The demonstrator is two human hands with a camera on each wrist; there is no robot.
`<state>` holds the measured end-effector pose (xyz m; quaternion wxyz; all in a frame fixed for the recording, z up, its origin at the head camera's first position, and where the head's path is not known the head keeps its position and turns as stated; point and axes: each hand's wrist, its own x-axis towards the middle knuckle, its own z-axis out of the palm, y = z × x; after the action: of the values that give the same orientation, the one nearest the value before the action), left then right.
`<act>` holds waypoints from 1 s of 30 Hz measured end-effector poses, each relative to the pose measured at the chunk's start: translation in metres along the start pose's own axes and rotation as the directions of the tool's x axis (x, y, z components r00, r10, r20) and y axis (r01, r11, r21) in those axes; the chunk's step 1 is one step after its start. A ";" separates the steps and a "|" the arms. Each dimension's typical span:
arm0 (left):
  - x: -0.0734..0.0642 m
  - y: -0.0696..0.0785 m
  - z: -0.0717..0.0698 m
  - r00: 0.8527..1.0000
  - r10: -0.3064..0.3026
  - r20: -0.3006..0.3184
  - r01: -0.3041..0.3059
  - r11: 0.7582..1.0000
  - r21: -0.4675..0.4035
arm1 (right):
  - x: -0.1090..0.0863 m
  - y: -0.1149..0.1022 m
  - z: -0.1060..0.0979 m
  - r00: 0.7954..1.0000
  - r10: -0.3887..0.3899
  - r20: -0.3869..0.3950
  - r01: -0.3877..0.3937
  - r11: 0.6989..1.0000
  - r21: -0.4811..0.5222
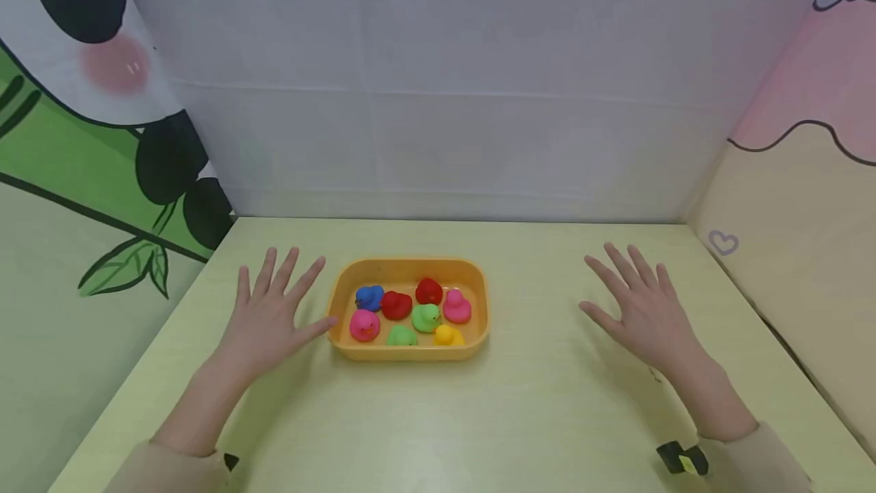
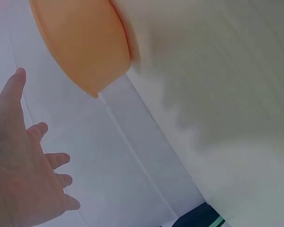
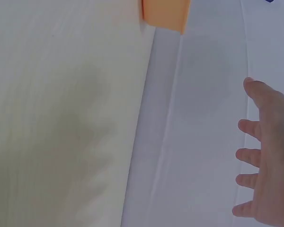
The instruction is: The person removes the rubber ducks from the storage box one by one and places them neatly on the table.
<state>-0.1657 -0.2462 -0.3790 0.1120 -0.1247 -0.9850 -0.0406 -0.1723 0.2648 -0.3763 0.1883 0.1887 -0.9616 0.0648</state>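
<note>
Tabletop with pale yellow wood-like surface (image 1: 534, 417) carries an orange-yellow rectangular plastic tray with rounded corners (image 1: 411, 354), its long axis running from left to right. The left hand (image 1: 268, 322) is clearly nearer, with the tray just to its right (its thumb (image 1: 317, 332) overlaps the tray's edge in the head view, but the left wrist view shows a gap). From the right hand (image 1: 646, 322), the tray lies well apart, to the left. Both hands are spread wide and hold nothing. Eight small colourful duck-like toys (image 1: 426, 318) sit inside the tray; only its low wall surrounds them.
</note>
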 end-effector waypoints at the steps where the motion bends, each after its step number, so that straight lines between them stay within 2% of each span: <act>1: 0.003 0.000 -0.001 1.000 0.000 -0.002 0.000 1.000 0.000 | 0.003 -0.002 -0.002 1.000 -0.002 0.001 0.002 1.000 0.010; 12: 0.030 0.002 -0.003 0.999 0.036 -0.040 -0.037 0.999 -0.017 | 0.038 -0.029 -0.013 0.998 -0.056 0.001 0.055 0.996 0.068; 21: 0.050 -0.006 0.012 0.993 0.092 -0.068 -0.095 0.995 -0.033 | 0.059 -0.054 -0.003 0.988 -0.135 -0.076 0.145 0.976 0.163; 25: 0.056 -0.011 0.022 0.990 0.116 -0.075 -0.123 0.988 -0.091 | 0.066 -0.066 0.004 0.978 -0.188 -0.086 0.202 0.957 0.208; 30: 0.063 -0.017 0.031 0.988 0.140 -0.062 -0.150 0.963 -0.222 | 0.073 -0.081 0.015 0.974 -0.223 -0.030 0.223 0.940 0.257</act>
<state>-0.2361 -0.2444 -0.3957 0.1224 -0.2074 -0.9593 -0.1472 -0.2084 0.1630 -0.3578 0.1684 0.3194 -0.9173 0.1680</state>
